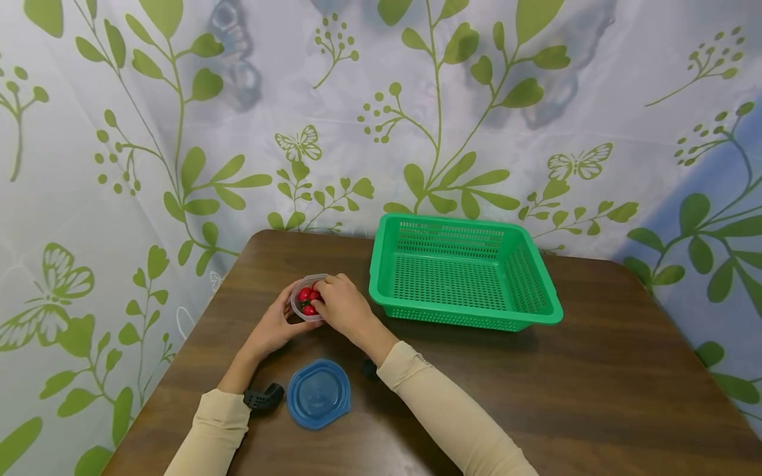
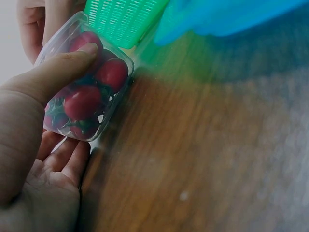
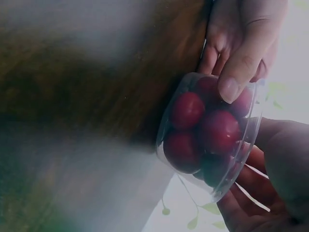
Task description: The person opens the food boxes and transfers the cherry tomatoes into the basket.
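My left hand (image 1: 272,329) grips a small clear plastic container (image 1: 309,318), fingers around its side and thumb against the near wall. Inside are several red cherry tomatoes (image 1: 305,295) with green stems, also seen through the clear wall in the right wrist view. From the right, my right hand (image 1: 348,309) reaches over the rim, its thumb and forefinger down among the tomatoes. One tomato shows between those fingertips in the head view, but I cannot tell whether it is pinched. A blue lid (image 1: 318,395) lies on the table below the container.
A green perforated plastic basket (image 1: 466,314) stands at the back of the brown wooden table (image 1: 571,390), right of the container. A black wrist-camera mount (image 1: 264,398) is on my left wrist, close to the lid. Behind the table hangs a leaf-and-butterfly patterned cloth (image 1: 333,79).
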Tool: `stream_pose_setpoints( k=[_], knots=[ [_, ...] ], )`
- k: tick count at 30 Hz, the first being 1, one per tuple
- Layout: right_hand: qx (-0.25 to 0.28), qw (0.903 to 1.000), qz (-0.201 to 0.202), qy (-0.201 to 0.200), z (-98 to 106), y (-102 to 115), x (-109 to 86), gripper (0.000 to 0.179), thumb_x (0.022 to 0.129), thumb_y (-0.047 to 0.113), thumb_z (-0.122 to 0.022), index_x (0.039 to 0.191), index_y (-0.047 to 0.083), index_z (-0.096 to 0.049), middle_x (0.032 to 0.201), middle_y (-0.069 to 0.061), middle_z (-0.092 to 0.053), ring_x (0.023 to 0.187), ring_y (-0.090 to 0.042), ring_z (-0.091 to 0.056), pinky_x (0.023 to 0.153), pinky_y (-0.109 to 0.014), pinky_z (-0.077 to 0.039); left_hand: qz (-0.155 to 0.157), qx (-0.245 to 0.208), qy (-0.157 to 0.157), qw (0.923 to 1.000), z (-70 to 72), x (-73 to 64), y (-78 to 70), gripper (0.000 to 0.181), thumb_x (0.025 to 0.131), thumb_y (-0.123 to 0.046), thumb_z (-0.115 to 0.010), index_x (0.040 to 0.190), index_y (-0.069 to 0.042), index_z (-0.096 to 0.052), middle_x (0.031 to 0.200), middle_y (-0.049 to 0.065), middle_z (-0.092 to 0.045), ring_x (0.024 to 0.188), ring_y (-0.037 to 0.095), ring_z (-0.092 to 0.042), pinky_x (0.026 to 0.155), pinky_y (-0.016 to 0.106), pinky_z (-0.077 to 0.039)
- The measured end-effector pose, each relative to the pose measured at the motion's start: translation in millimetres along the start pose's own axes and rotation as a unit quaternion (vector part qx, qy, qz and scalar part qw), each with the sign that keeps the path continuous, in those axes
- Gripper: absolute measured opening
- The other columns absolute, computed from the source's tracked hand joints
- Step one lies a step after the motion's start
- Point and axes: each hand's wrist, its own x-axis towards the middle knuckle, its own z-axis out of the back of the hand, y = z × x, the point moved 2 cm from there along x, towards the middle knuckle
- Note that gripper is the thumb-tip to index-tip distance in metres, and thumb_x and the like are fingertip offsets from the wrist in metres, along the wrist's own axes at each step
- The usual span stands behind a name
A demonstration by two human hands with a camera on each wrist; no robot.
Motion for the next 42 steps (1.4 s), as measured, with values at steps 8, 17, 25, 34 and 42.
stream_pose_setpoints(
  k=[8,17,25,34,42],
  knots=[
    [-0.035,0.9988,-0.01,0.033,-1.3,3.5,6.7,0.031,0.098,0.036,-0.072,0.117,0.013,-0.075,0.112,-0.001,-0.075,0.099,-0.019,-0.063,0.087,-0.026,-0.057,0.003,0.002,-0.002,1.0,-0.4,-2.3,1.6,0.099,0.088,-0.02,-0.084,0.163,-0.011,-0.021,0.163,0.017,-0.035,0.149,0.038,-0.039,0.122,0.055,-0.03],
    [-0.059,0.9968,-0.003,0.053,-3.3,8.1,9.5,0.036,0.099,0.04,-0.069,0.125,0.015,-0.072,0.12,0.0,-0.073,0.102,-0.017,-0.062,0.086,-0.025,-0.058,0.005,0.008,-0.01,0.9999,2.7,-9.0,0.3,0.1,0.088,-0.021,-0.085,0.163,-0.009,-0.02,0.163,0.018,-0.034,0.149,0.038,-0.039,0.121,0.053,-0.032],
    [-0.045,0.9983,0.007,0.035,-4.3,3.0,5.9,0.032,0.1,0.037,-0.068,0.122,0.015,-0.073,0.118,0.0,-0.073,0.101,-0.017,-0.061,0.086,-0.025,-0.057,0.005,0.003,-0.007,1.0,0.7,-7.1,-0.6,0.098,0.088,-0.021,-0.084,0.163,-0.011,-0.021,0.163,0.017,-0.034,0.15,0.037,-0.038,0.122,0.053,-0.03],
    [-0.015,0.9985,0.034,-0.04,-4.3,-5.1,-1.4,0.025,0.099,0.031,-0.069,0.116,0.014,-0.075,0.116,-0.001,-0.073,0.103,-0.017,-0.063,0.088,-0.025,-0.057,-0.007,0.011,0.001,0.9999,-2.1,-3.8,-1.7,0.097,0.09,-0.02,-0.083,0.163,-0.01,-0.02,0.163,0.019,-0.034,0.148,0.04,-0.039,0.121,0.059,-0.031],
    [0.002,0.9975,0.045,-0.055,-3.4,-6.2,0.6,0.027,0.099,0.033,-0.07,0.118,0.015,-0.074,0.117,0.0,-0.073,0.105,-0.017,-0.063,0.091,-0.025,-0.057,-0.001,0.006,-0.004,1.0,0.3,0.3,-2.4,0.099,0.088,-0.02,-0.084,0.163,-0.011,-0.02,0.163,0.016,-0.033,0.149,0.037,-0.038,0.122,0.054,-0.031]
  ],
)
